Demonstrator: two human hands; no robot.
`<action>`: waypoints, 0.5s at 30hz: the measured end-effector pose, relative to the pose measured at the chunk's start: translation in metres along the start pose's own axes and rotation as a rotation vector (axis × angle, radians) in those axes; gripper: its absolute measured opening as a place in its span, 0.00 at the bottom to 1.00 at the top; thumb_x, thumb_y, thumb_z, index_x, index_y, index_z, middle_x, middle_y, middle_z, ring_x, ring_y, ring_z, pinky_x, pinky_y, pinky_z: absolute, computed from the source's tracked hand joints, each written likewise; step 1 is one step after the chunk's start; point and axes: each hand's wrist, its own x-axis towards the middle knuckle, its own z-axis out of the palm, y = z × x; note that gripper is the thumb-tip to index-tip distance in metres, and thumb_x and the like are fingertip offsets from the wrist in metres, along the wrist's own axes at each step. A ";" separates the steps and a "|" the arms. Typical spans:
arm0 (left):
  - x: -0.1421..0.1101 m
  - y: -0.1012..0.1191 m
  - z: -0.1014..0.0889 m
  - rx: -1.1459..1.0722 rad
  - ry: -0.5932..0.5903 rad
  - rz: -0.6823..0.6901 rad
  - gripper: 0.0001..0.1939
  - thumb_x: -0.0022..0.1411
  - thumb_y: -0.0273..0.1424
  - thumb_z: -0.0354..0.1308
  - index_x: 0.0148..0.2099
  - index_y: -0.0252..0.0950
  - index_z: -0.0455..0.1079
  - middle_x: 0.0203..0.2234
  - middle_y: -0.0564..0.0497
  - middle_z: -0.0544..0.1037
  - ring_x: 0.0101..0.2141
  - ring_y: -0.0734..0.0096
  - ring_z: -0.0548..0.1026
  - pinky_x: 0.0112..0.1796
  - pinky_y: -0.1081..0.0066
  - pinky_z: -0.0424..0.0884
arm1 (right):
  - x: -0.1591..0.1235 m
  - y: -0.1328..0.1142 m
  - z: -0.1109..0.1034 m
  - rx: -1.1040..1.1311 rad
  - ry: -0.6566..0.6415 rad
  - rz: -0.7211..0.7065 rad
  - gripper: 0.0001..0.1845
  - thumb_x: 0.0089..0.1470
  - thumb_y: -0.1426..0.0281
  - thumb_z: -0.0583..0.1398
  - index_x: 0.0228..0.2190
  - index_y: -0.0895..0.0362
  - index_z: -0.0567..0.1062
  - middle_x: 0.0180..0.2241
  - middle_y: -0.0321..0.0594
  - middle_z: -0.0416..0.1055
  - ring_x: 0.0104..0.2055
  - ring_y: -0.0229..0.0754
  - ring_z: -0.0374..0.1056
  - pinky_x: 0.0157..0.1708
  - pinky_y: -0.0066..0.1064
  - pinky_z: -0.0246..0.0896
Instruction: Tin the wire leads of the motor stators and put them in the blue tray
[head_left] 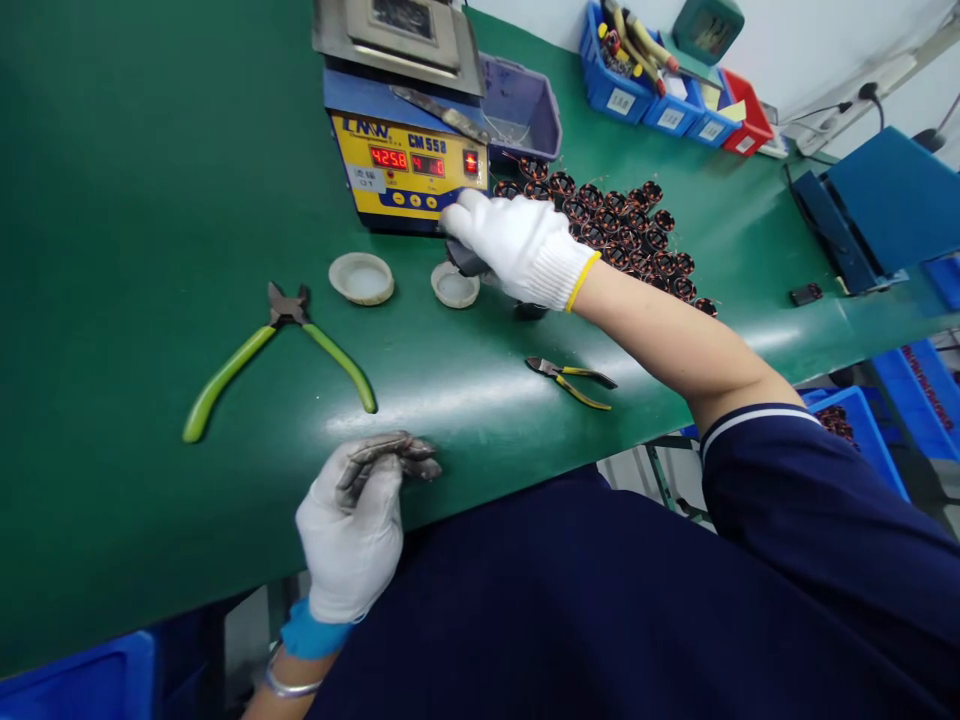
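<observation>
My right hand (517, 245), in a white glove, reaches across the green table (150, 200) and is closed over a dark round part (465, 262), just in front of the yellow-and-blue solder pot (409, 165). A small white dish (454, 286) lies right beside that hand. My left hand (360, 510), in a grey-stained glove, rests on the table's near edge with its fingers pressed together; nothing shows in them. Behind my right wrist lies a cluster of several copper-wound coils (615, 220).
Green-handled cutters (281, 345) lie at the left, small yellow-handled cutters (574, 378) near my right forearm. A second white dish (361, 278), a purple bin (521, 105), blue and red bins (675, 95) at the back, and a blue device (877, 205) at the right.
</observation>
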 end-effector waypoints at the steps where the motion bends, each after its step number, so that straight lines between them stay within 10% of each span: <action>1: 0.000 0.000 -0.001 -0.003 -0.012 -0.001 0.10 0.63 0.37 0.66 0.39 0.35 0.76 0.31 0.50 0.81 0.29 0.68 0.81 0.33 0.70 0.80 | -0.002 0.001 -0.008 -0.003 0.004 0.005 0.24 0.58 0.70 0.65 0.55 0.62 0.72 0.56 0.48 0.71 0.48 0.49 0.76 0.49 0.32 0.70; 5: 0.001 -0.001 -0.002 -0.006 -0.044 -0.001 0.09 0.64 0.37 0.66 0.39 0.36 0.76 0.31 0.50 0.81 0.30 0.69 0.81 0.33 0.71 0.80 | 0.004 0.002 -0.013 0.026 0.149 0.081 0.17 0.57 0.68 0.65 0.48 0.59 0.76 0.51 0.45 0.75 0.45 0.48 0.76 0.48 0.37 0.75; 10: 0.001 -0.001 -0.006 -0.029 -0.039 -0.028 0.09 0.64 0.37 0.66 0.40 0.36 0.77 0.31 0.50 0.82 0.30 0.68 0.81 0.35 0.70 0.80 | 0.037 -0.002 0.032 0.077 0.334 0.103 0.19 0.59 0.63 0.56 0.35 0.69 0.75 0.40 0.40 0.78 0.45 0.40 0.73 0.43 0.24 0.66; 15: 0.002 -0.002 -0.009 -0.067 -0.060 -0.027 0.09 0.64 0.37 0.67 0.40 0.35 0.77 0.31 0.49 0.82 0.29 0.68 0.81 0.33 0.70 0.80 | 0.037 -0.011 0.043 0.244 0.311 0.113 0.18 0.56 0.61 0.56 0.25 0.64 0.68 0.40 0.37 0.78 0.51 0.42 0.72 0.48 0.24 0.66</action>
